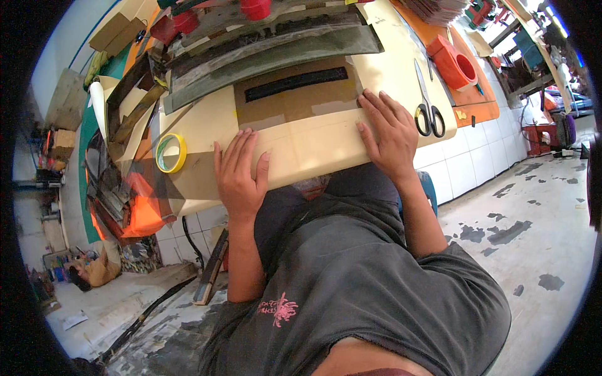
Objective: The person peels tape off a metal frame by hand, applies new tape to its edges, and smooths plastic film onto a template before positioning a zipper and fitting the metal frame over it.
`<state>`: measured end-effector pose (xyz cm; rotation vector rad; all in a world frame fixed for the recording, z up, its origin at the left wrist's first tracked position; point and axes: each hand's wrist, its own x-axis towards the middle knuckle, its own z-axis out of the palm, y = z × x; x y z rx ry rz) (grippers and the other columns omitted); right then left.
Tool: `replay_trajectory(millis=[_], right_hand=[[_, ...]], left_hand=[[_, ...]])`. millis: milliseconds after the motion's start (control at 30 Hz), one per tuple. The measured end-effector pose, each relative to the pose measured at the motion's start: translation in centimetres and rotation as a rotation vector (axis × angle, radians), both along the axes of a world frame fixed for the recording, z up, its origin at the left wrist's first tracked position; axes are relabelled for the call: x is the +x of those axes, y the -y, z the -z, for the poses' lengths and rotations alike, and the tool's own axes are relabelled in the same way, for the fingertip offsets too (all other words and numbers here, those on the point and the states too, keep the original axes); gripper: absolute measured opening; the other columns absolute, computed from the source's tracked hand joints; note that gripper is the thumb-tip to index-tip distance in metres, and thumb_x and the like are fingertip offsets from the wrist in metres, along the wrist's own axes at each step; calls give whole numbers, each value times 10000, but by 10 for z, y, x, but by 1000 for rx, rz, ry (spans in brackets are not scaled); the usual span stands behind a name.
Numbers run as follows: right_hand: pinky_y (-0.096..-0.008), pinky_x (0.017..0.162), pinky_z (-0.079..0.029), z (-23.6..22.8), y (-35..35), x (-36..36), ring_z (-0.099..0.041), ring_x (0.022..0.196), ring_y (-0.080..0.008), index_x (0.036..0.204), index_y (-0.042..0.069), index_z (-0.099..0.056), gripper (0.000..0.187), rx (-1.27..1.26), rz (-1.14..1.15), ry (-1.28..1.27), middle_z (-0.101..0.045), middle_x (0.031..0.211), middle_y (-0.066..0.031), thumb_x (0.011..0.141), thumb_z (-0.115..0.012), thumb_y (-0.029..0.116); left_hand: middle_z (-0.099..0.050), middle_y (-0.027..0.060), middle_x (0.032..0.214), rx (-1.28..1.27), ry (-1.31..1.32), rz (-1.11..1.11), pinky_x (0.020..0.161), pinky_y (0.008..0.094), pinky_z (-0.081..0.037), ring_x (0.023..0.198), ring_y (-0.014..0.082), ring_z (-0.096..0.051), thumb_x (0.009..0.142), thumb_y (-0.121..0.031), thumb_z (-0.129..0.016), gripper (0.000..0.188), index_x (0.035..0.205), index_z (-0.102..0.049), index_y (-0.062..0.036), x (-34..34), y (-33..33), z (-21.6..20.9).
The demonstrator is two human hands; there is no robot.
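Note:
My left hand point(240, 172) lies flat, fingers stretched out, on the cream sheet point(307, 147) that covers the front of the table. Farther right, my right hand point(390, 135) rests palm down on the same sheet with its fingers spread. Neither holds anything. Between and beyond the fingertips lies a brown sheet point(269, 113) with a black strip point(295, 84) on it. A long grey-green curved panel point(276, 59) lies behind that. Left of my left hand stands a yellow tape roll point(182, 153). Scissors with black handles point(430, 119) lie just right of my right hand.
A red-orange holder with a round opening point(453, 62) stands at the right on an orange surface point(486, 106). Dark frame pieces point(135, 100) and clear film cover the left side. Red cups point(255, 9) stand at the back. Another person point(100, 266) is low at far left.

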<state>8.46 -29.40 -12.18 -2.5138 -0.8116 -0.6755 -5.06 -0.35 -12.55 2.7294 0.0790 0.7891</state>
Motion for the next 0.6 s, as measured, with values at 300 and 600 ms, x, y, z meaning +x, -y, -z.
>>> replay_trajectory(millis=[300, 600], right_hand=[[-473, 1169, -421, -6, -3, -3, -572, 1400, -324, 1423, 132, -679, 479, -24, 11, -32, -646, 1507, -39, 998, -674, 353], [-477, 1186, -397, -5, -2, -1, -538, 1440, -327, 1473, 133, -643, 519, -71, 15, -37, -600, 1565, -40, 1014, -655, 377]], left_hand=[[-715, 112, 1387, -26, 12, -7, 1276, 594, -274, 1357, 290, -628, 1006, -277, -694, 390, 1336, -713, -69, 1, 0, -1], [-698, 108, 1418, -7, -3, -20, 1286, 605, -245, 1390, 283, -604, 1013, -315, -685, 416, 1355, -703, -79, 3, 1, 0]])
